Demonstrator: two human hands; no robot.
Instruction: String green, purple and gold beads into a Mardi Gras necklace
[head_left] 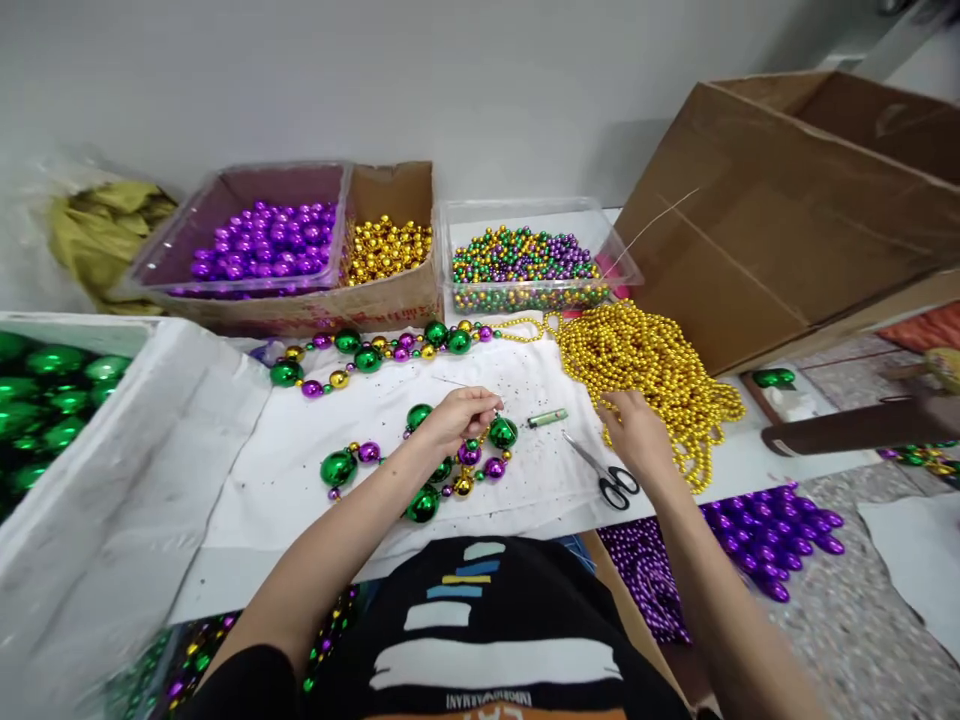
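Note:
My left hand (466, 418) is closed in a pinch above the white cloth, at the thread end of a bead garland (463, 486). Large green, purple and gold balls of this garland lie curved on the cloth beneath my wrist. My right hand (634, 430) rests at the left edge of a heap of gold bead strings (637, 350). Its fingers are curled on the gold beads, and the fingertips are partly hidden. Between the hands lie a green lighter (547, 418) and open scissors (604, 472) with black handles.
Behind the cloth (262, 490) lies another garland (367, 358). Farther back stand a tub of purple balls (274, 240), a carton of gold balls (390, 250) and a tray of small mixed beads (525, 265). A foam box (135, 430) flanks the left; a tall carton (780, 220) the right.

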